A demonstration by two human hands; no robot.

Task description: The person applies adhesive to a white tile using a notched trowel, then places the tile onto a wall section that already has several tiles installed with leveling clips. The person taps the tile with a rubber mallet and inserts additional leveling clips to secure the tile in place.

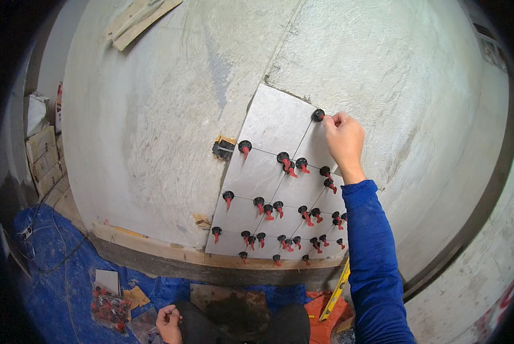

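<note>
My right hand (pixel 345 140) is raised to the wall, its fingers pinching the red handle of a black tile leveling clip (pixel 318 115) at the top joint between two grey tiles. Light grey tiles (pixel 280 117) cover a slanted patch of the wall, with several more black clips with red handles (pixel 269 211) standing along their joints. Low by my knee, my left hand (pixel 169 324) is closed with curled fingers. Whatever it may hold is hidden. Beside that hand lies a clear bag of red and black clips (pixel 109 309).
Rough grey plaster (pixel 154 132) surrounds the tiles. An electrical box (pixel 224 148) sits in the wall left of them. A yellow spirit level (pixel 334 292) leans below right. Blue sheeting (pixel 45 275) covers the floor; boxes (pixel 43 152) stand at the far left.
</note>
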